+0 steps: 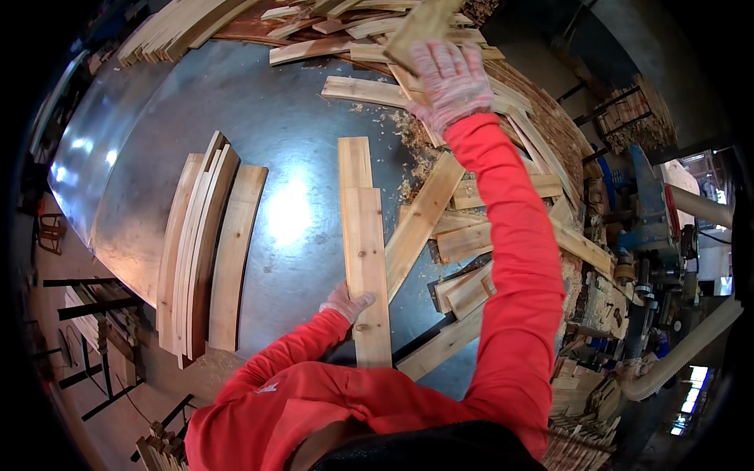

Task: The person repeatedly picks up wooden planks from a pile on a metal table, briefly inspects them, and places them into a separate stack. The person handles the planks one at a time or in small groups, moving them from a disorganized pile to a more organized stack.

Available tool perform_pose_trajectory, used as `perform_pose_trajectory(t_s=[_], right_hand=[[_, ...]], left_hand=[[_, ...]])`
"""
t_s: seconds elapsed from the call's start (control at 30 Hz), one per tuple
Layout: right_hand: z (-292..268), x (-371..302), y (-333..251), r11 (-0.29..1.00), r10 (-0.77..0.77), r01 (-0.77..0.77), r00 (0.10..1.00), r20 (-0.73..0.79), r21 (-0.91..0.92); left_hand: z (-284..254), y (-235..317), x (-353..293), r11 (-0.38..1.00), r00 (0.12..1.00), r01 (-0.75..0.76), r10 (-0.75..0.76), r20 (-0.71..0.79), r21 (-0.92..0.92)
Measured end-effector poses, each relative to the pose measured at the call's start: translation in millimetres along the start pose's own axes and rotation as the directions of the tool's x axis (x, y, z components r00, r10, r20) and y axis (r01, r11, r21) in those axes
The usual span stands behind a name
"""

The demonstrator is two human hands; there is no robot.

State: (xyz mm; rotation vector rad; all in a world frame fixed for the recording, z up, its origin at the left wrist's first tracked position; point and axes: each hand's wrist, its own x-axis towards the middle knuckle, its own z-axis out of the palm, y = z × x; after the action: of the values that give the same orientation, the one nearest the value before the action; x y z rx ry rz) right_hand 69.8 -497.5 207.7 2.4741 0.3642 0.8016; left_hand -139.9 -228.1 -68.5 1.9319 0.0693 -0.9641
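In front of me, two pale wooden boards overlap lengthwise: a lower board point(354, 162) shows at the far end, and an upper board point(367, 251) with dark knots lies over it. My left hand point(348, 302), in a thin clear glove, grips their left edge near the close end, thumb on top. Far out to the right, my gloved right hand point(454, 82) has its fingers over a short wooden board point(422, 31), blurred by motion, above a heap of wood. The underside of that grip is hidden.
A metal tabletop point(290, 118) carries stacked curved boards point(192, 251) at left and a single board point(238, 259) beside them. Loose boards point(428, 220) and sawdust point(420, 141) spread to the right. Machinery with a ribbed hose point(683, 353) stands beyond the right edge.
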Motion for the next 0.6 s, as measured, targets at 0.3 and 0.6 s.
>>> perform_pose_trajectory(t_s=[0.3,0.6], right_hand=[[-42,-259,-249,0.453,0.194,-0.826,0.459,0.867,0.336],[-78,-283,-281,-0.577,0.147,-0.712,0.392,0.908,0.400]], left_hand=[[-9,-25,47,0.996,0.989,0.075,-0.070,0.131,-0.038],[-29,18,16,0.938,0.993,0.021,0.021,0.117,-0.346]])
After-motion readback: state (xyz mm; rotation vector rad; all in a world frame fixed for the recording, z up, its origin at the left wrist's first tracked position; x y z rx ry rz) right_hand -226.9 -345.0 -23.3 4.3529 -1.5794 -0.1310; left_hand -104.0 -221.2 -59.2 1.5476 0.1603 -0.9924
